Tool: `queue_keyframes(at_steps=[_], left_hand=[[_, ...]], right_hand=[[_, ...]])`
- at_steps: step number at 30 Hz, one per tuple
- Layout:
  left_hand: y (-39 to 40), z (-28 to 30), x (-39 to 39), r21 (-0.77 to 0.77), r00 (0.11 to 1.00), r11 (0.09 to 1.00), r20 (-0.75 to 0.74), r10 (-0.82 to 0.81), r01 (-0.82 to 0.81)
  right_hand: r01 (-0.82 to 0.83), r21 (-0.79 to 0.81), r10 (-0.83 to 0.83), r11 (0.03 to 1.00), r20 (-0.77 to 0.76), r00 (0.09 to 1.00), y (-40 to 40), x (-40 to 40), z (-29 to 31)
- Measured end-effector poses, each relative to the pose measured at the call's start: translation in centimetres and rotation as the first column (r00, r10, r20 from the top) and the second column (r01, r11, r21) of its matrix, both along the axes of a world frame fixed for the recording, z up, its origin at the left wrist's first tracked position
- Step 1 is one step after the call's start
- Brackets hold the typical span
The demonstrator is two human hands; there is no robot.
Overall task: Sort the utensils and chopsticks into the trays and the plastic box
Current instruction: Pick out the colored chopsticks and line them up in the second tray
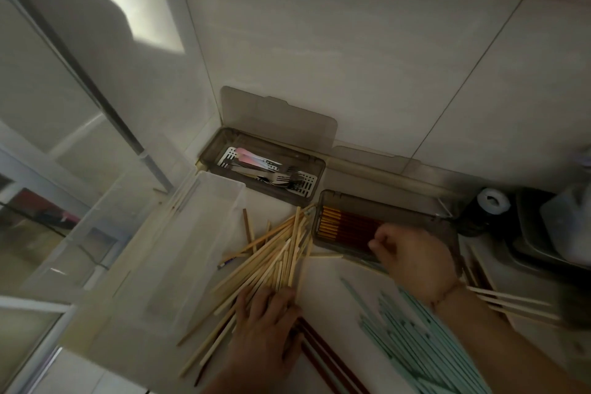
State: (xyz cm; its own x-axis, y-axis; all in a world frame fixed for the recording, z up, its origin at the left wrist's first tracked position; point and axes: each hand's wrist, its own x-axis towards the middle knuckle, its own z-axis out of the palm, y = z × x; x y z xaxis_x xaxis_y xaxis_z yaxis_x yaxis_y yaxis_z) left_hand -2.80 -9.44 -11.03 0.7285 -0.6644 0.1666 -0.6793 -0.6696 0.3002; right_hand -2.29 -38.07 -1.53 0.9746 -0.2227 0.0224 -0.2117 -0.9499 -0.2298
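Here the pale wooden chopsticks point(275, 259) lie fanned in a loose heap on the bench point(326, 278), between the clear plastic box point(192, 233) and the smoked tray point(383, 224) that already holds dark red chopsticks with gold ends. The left hand point(268, 323) rests on the near ends of the heap, fingers curled over a bunch of them. The right hand point(415, 259) sits at the tray's near edge with fingers bent; whether it pinches anything is hard to tell in this dim view. A second tray point(265, 166) behind holds forks and other utensils. Mint-green chopsticks point(409, 329) lie under the right forearm.

The sticks look light, stiff and smooth, so they should roll and slip apart easily. Gathering them near one end, squared into a parallel bundle and gripped around the middle, seems the safest hold.
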Motion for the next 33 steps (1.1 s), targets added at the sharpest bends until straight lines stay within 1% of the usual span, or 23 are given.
queue_keyframes(at_steps=[1, 2, 4, 6, 8, 13, 15, 17, 19, 22, 24, 26, 27, 28, 29, 31, 33], left_hand=[[0.0, -0.1, 0.0, -0.005, 1.0, 1.0, -0.003, -0.001, 0.001], [0.0, -0.1, 0.0, -0.005, 1.0, 1.0, -0.005, -0.001, 0.001], [0.0, -0.2, -0.1, 0.016, 1.0, 1.0, -0.004, 0.003, -0.003], [0.0, -0.1, -0.1, 0.045, 1.0, 0.999, -0.013, 0.007, -0.006], [0.0, 0.0, -0.2, 0.056, 1.0, 0.998, -0.028, 0.009, -0.007], [-0.1, 0.5, -0.2, 0.048, 0.999, 0.999, -0.044, 0.015, -0.013], [-0.1, 0.5, -0.2, 0.063, 1.0, 0.998, -0.03, 0.005, -0.003], [-0.2, 0.5, -0.1, 0.081, 1.0, 0.997, -0.025, 0.008, -0.006], [-0.2, 0.5, -0.2, 0.099, 1.0, 0.995, -0.019, 0.01, -0.008], [-0.2, 0.4, -0.3, 0.095, 1.0, 0.995, -0.014, 0.013, -0.012], [-0.2, 0.3, -0.2, 0.086, 1.0, 0.996, -0.008, 0.012, -0.011], [-0.2, 0.2, -0.2, 0.076, 1.0, 0.997, -0.007, 0.01, -0.009], [-0.2, 0.1, -0.2, 0.072, 1.0, 0.997, -0.008, 0.01, -0.009], [-0.2, 0.1, -0.2, 0.07, 1.0, 0.998, -0.007, 0.011, -0.011], [-0.3, 0.1, -0.2, 0.07, 1.0, 0.997, -0.006, 0.014, -0.013], [-0.3, 0.0, -0.2, 0.071, 1.0, 0.997, -0.004, 0.019, -0.018], [-0.2, -0.1, -0.1, 0.064, 1.0, 0.998, -0.003, 0.016, -0.016]], right_hand=[[-0.042, 0.021, 0.042, 0.999, 0.007, 0.999, 1.6, -1.6, 0.2], [-0.095, 0.036, 0.096, 0.995, -0.05, 0.994, 3.2, -3.3, -0.1], [-0.177, 0.108, 0.199, 0.978, -0.249, 0.948, 6.4, -6.5, -1.5], [-0.15, 0.184, 0.212, 0.971, -0.388, 0.897, 8.4, -8.8, -3.1], [-0.115, 0.169, 0.181, 0.979, -0.453, 0.873, 9.4, -9.8, -4.0], [0.056, 0.133, 0.005, 0.99, -0.414, 0.91, 9.1, -11.1, -4.3], [0.081, 0.109, -0.03, 0.991, -0.407, 0.913, 9.1, -11.2, -4.2], [0.101, 0.042, -0.075, 0.994, -0.406, 0.911, 9.3, -11.1, -3.9], [0.156, 0.002, -0.145, 0.988, -0.362, 0.921, 9.7, -10.8, -3.5], [0.148, -0.066, -0.162, 0.987, -0.354, 0.921, 10.4, -10.5, -3.5], [0.193, -0.037, -0.192, 0.98, -0.4, 0.896, 10.6, -10.3, -3.4], [0.197, -0.031, -0.196, 0.98, -0.343, 0.919, 10.9, -10.8, -3.6], [0.187, -0.018, -0.181, 0.982, -0.352, 0.918, 10.9, -10.9, -3.7], [0.182, -0.004, -0.168, 0.983, -0.4, 0.901, 10.8, -11.0, -3.8], [0.187, 0.014, -0.165, 0.982, -0.404, 0.9, 10.8, -11.2, -3.8], [0.208, 0.088, -0.168, 0.974, -0.33, 0.929, 10.4, -11.6, -4.0], [0.259, 0.218, -0.179, 0.941, -0.327, 0.928, 9.7, -11.6, -3.5]])
